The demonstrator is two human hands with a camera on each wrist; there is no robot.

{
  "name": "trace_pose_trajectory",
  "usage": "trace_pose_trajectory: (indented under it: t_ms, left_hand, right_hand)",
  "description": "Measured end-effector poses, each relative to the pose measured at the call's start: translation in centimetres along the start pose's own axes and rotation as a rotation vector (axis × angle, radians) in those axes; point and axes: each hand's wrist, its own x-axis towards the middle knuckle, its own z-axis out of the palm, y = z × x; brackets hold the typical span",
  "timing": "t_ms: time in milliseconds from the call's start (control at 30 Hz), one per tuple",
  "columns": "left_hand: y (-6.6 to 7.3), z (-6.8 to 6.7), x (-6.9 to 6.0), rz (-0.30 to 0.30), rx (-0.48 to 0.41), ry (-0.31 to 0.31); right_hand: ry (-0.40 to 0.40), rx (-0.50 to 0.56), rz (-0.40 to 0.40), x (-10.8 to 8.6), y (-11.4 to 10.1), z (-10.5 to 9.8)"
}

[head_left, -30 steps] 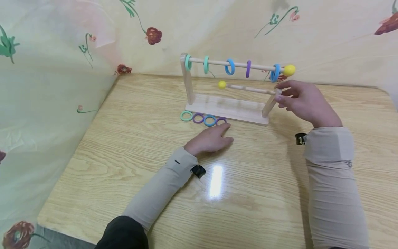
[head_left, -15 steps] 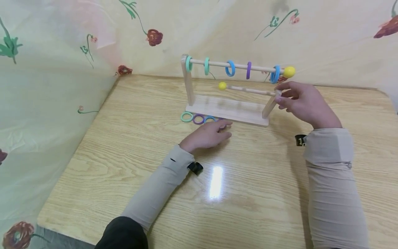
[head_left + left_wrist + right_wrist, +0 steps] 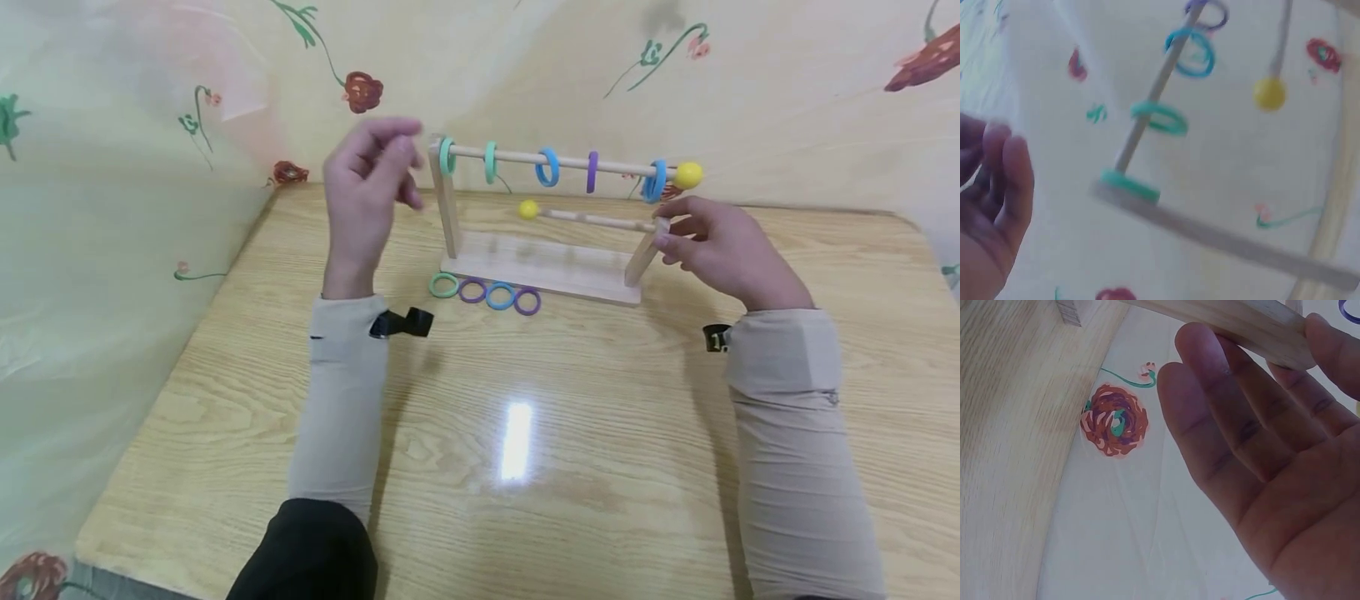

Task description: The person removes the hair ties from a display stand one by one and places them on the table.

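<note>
A wooden rack [image 3: 540, 262] has a tall left post [image 3: 446, 204] and a short right post [image 3: 640, 260], each with a rod. My right hand [image 3: 723, 250] pinches the top of the short post between thumb and fingers, as the right wrist view also shows. Several rings hang on the upper rod [image 3: 517, 157]: two green, then a blue ring [image 3: 1213, 62], a purple ring [image 3: 592, 172] and blue at the right end. Beside the tall post, my left hand [image 3: 367, 192] is raised, its fingers loosely bent with nothing seen in them; it looks apart from the post.
On the table [image 3: 420, 433], along the rack's front edge, lie a green ring [image 3: 444, 297], a purple ring, a blue ring and another purple ring in a row. Yellow balls cap both rods, including the lower rod [image 3: 592, 218]. Flowered cloth [image 3: 480, 67] hangs behind.
My left hand has left the rightmost purple ring in the row and swung up and left to beside the tall post. That ring now lies in full view. My right hand keeps its grip.
</note>
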Motion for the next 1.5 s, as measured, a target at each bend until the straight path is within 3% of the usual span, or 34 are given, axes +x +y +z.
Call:
trace_pose_trajectory:
  t_ms: [67,167,267,433,567,867,1067,1167,1333,1500]
  left_hand:
    - [-0.2,-0.5,0.6,-0.017,-0.008,0.109]
    - [-0.9,-0.8,1.0,-0.119,0.023,0.160]
    - [-1.8,-0.5,1.1,-0.196,0.068,0.124]
    - [-2.8,0.2,1.0,-0.205,0.117,0.048]
    - [-3.1,0.5,0.8,-0.206,0.127,0.021]
    - [-3.7,0.4,0.7,-0.254,0.109,0.035]
    - [-4.3,0.4,0.6,-0.249,0.107,0.029]
    - [-4.5,0.4,0.6,-0.248,0.110,0.030]
    - [-5.0,0.6,0.6,-0.235,0.101,0.032]
    - [-5.7,0.7,0.5,-0.198,0.084,0.019]
  right_hand:
    - [-0.001,-0.001,-0.003,0.0,0.1,0.0]
    - [0.010,-0.008,-0.010,-0.1,0.1,-0.2]
    - [0.024,-0.016,-0.011,-0.2,0.2,-0.3]
    - [0.030,-0.032,-0.011,-0.2,0.1,-0.2]
    - [0.034,-0.040,-0.026,0.0,0.0,0.1]
    - [0.041,-0.081,-0.044,0.6,-0.2,0.4]
    - [0.059,-0.079,-0.056,0.4,-0.1,0.2]
    - [0.111,-0.019,-0.055,0.1,0.1,0.1]
    - [0.204,0.192,-0.047,-0.5,0.0,-0.3]
    - [0.213,0.347,-0.088,-0.3,-0.5,0.1]
